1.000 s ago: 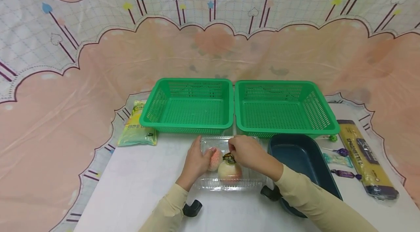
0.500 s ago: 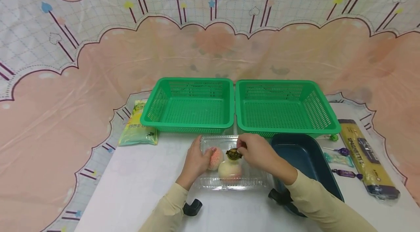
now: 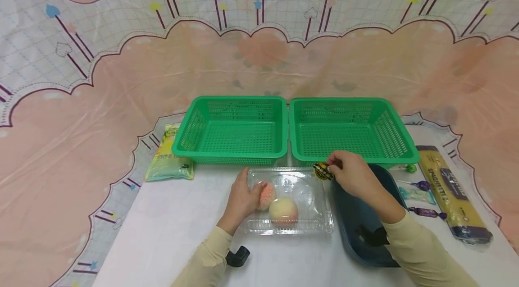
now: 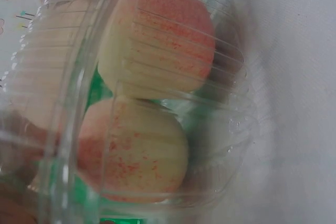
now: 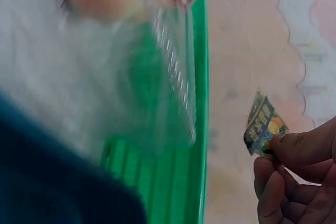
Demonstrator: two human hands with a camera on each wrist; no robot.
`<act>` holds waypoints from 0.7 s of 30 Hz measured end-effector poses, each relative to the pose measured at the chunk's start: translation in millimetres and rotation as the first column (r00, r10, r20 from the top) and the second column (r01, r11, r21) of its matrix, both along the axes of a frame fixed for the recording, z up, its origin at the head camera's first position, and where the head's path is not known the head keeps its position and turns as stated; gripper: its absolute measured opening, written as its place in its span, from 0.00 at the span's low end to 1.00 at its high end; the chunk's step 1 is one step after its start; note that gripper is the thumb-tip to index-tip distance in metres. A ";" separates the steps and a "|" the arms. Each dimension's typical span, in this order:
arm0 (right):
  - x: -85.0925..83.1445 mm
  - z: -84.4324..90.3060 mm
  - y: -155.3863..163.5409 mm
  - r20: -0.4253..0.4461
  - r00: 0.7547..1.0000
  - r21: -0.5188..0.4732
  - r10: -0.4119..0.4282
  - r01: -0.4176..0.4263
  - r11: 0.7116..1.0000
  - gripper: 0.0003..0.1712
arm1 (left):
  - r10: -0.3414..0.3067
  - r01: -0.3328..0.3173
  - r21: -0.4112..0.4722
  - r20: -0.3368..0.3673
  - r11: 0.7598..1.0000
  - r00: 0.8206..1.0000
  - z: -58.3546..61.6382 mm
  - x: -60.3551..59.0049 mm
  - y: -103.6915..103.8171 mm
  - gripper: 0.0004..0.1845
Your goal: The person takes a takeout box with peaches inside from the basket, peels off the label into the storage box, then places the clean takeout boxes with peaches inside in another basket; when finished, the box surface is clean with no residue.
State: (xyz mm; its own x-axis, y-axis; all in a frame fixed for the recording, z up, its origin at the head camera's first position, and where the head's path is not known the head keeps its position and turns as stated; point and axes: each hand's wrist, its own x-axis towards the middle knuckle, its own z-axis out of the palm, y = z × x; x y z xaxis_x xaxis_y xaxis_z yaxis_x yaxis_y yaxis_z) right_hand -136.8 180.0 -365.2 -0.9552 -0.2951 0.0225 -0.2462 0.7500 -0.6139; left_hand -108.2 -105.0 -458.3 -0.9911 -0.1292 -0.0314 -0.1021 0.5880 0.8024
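- And it's off: half a second ago the black-and-gold sticker (image 3: 323, 171) was above the peaches (image 3: 284, 212); now it has swung out by the far right corner of the clear clamshell box (image 3: 312, 208), free of the plastic; I'd call the peeling done.
- My right hand (image 3: 352, 172) pinches that sticker in the air, near the right basket's near rim; my left hand (image 3: 239, 197) hasn't budged, gripping the box's left side, thumb over the top; the box rests on the counter (image 3: 182, 233).
- The count, then: one sticker; one box, looking closed; two peaches inside, side by side.
- Behind, two green baskets (image 3: 354, 161); just right of the box, one dark blue tray (image 3: 350, 219); far left, one yellow-green pouch (image 3: 168, 163).
- Out right: one spaghetti packet (image 3: 452, 192); two lollipops (image 3: 423, 185); two wrapped candies (image 3: 417, 195).
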 end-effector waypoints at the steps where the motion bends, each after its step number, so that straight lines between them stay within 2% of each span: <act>1: -0.3 -0.5 4.1 0.007 1.000 0.011 -0.004 0.004 1.000 0.05 | 0.001 -0.001 0.000 0.001 1.000 1.000 0.0 0.1 -0.1 0.40; 9: -3.5 -8.0 34.1 0.069 0.997 0.114 -0.027 0.019 0.993 0.05 | 0.000 -0.001 0.002 0.002 1.000 1.000 -0.4 -0.3 -1.0 0.40; 21: -8.3 -32.7 57.5 0.171 0.982 0.199 -0.080 0.045 0.979 0.08 | -0.001 0.001 0.009 0.000 1.000 1.000 0.0 -0.9 -0.6 0.40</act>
State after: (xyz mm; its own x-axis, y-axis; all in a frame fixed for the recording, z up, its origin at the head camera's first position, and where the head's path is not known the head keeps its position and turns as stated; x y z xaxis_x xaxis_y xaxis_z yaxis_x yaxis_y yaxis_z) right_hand -145.2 237.5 -397.9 -0.9556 -0.2165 -0.1999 -0.0953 0.8690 -0.4855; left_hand -109.2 -105.5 -458.3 -0.9913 -0.1276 -0.0331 -0.1017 0.5805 0.8079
